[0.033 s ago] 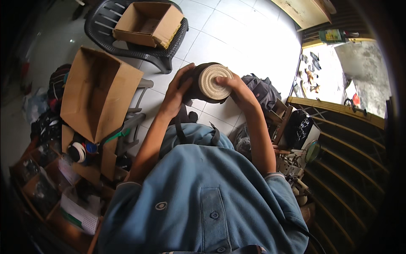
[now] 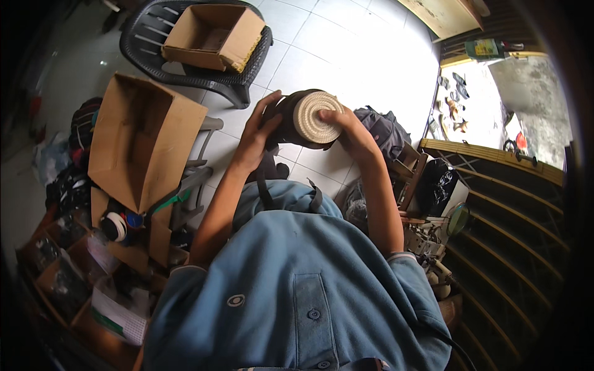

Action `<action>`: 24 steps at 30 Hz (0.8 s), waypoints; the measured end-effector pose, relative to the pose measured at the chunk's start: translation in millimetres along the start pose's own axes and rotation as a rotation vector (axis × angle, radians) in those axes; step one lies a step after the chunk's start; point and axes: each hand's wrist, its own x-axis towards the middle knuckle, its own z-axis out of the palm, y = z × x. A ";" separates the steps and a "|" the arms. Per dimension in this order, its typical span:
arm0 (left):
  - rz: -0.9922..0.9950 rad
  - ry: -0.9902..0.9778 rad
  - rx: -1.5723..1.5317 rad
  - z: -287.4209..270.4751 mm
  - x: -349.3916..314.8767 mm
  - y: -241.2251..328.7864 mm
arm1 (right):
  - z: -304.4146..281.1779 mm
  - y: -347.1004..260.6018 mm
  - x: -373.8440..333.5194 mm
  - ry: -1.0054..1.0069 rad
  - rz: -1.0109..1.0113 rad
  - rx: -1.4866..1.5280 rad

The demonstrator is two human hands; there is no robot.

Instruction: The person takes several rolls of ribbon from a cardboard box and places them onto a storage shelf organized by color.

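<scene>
Cream-ended, one cylinder point(image 2: 307, 122) fills left grip point(image 2: 253, 136) and right grip point(image 2: 354, 132).

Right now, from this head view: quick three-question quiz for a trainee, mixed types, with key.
1. Multiple choice: what shows on the camera-facing end of the held roll?
a) a checked grid
b) a cream spiral
c) a plain red disc

2. True or false: the roll is held in one hand only.

3. Short answer: what sits on the black chair?

Key:
1. b
2. False: the left hand and right hand both hold it, the right thumb on the spiral end.
3. An open cardboard box.
</scene>
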 end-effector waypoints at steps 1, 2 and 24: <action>-0.043 -0.037 -0.027 0.5 8.8 7.1 | -7.2 -6.4 1.1 0.012 -0.011 0.061; -0.085 -0.071 -0.055 -1.8 17.5 12.0 | -15.1 -9.2 3.5 0.043 -0.028 0.098; 0.032 -0.642 0.678 41.0 352.6 135.7 | -108.1 -176.8 139.9 0.160 -0.124 -0.240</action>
